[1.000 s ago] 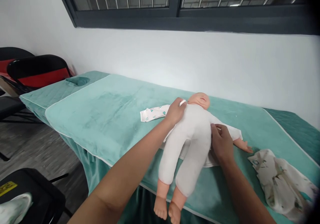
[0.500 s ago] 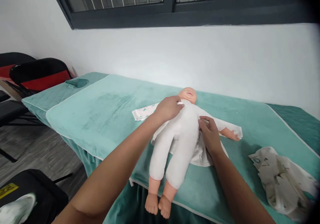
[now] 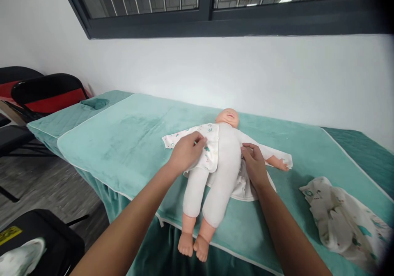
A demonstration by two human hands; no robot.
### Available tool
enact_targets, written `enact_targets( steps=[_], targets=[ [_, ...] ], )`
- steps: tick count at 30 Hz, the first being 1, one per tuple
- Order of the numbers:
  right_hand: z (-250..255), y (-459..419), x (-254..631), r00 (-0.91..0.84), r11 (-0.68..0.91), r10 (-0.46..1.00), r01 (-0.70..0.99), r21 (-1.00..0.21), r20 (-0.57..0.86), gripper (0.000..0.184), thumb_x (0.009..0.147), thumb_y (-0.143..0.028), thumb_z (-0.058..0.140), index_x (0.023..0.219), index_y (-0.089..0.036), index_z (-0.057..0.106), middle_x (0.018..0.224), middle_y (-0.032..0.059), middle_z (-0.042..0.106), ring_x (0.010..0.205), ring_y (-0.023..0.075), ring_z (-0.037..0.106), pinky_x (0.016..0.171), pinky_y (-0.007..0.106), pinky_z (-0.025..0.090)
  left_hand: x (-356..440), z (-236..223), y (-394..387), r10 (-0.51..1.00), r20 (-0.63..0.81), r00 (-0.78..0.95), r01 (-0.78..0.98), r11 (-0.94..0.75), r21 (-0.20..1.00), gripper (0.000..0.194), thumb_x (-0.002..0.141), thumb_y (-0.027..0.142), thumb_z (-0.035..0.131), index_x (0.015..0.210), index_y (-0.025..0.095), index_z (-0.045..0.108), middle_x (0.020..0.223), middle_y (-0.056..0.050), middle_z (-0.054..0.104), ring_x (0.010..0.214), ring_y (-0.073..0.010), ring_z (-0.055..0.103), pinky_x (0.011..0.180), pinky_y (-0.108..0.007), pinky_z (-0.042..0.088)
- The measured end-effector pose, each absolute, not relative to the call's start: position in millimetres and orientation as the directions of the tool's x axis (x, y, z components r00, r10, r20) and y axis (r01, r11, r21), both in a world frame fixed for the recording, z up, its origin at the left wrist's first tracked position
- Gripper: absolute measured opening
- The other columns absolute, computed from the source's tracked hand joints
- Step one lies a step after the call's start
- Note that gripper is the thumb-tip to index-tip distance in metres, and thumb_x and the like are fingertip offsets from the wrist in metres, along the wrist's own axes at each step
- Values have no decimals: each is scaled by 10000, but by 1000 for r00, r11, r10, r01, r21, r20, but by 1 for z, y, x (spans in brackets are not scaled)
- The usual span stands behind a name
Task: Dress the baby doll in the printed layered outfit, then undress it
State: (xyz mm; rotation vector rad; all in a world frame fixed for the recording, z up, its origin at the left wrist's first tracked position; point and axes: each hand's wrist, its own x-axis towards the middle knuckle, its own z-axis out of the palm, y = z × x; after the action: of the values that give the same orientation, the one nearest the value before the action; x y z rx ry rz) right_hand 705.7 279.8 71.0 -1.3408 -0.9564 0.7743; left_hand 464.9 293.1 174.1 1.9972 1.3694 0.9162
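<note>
- Doll (image 3: 229, 157) lies face up on the teal bed (image 3: 117, 144) in the head view, feet at the near edge.
- Patterned shirt (image 3: 213, 142): one front panel covers part of its torso, the other side spreads on the bed.
- Left hand (image 3: 188, 152) is over that panel, fingers bunched; whether they pinch it, I cannot tell.
- Right hand (image 3: 255, 165), well apart from the left, is at the doll's side; its grip is unclear.
- Crumpled cloth (image 3: 341, 216) lies to the right.

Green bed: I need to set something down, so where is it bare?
The bed is barest left of the printed sleeve, up to the pale seam; a smaller patch lies between the wall and crumpled cloth. Crowded: around the doll, with left hand and right hand there.
</note>
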Motion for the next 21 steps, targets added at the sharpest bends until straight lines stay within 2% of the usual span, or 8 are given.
enact_targets(
  steps=[6,10,12,14,16,17,21],
  targets=[
    [67,280,708,437,90,887,153,-984,148,363,840,-502,641,1088,-242,592,943,22,721,911,211,637,860,364,461,438,121,246,916,251,313,542,-389,745,322,995,387,463,738,197,499,745,36,514,718,-124,480,700,-282,363],
    [68,280,708,432,90,892,125,-988,136,370,837,-496,649,1099,-242,592,932,19,714,896,205,634,842,352,461,420,98,226,926,187,328,526,-344,778,372,1009,406,437,700,199,435,688,41,434,657,-121,426,653,-284,351],
    [70,279,707,441,95,888,109,-990,134,370,825,-493,658,1090,-242,598,937,17,711,894,200,634,835,340,464,411,91,224,926,182,330,508,-337,793,257,1002,353,452,793,210,499,762,31,496,713,-131,473,696,-286,394],
    [73,278,705,454,87,881,124,-988,134,366,817,-491,660,1078,-240,609,936,16,711,893,196,633,835,332,465,404,86,226,919,230,320,502,-370,781,82,958,256,507,1020,225,551,971,-3,583,889,-157,541,814,-304,439],
    [75,277,704,466,74,875,145,-987,134,355,812,-489,658,1060,-239,617,914,11,711,878,191,631,833,327,465,402,83,229,896,295,333,529,-436,728,322,894,162,543,1207,231,514,1181,-49,582,1082,-197,530,944,-352,431],
    [76,277,704,469,68,874,149,-986,131,354,809,-490,658,1055,-239,618,898,8,710,865,188,628,828,325,466,402,81,231,883,312,350,554,-464,691,363,875,139,545,1225,228,511,1212,-63,581,1120,-215,516,972,-377,419],
    [76,276,703,478,53,871,140,-989,114,380,794,-508,671,1061,-242,622,839,-3,697,809,184,620,784,319,467,407,74,234,871,308,383,661,-491,567,84,926,201,492,949,216,571,977,-56,629,967,-237,532,876,-405,425]
  ],
)
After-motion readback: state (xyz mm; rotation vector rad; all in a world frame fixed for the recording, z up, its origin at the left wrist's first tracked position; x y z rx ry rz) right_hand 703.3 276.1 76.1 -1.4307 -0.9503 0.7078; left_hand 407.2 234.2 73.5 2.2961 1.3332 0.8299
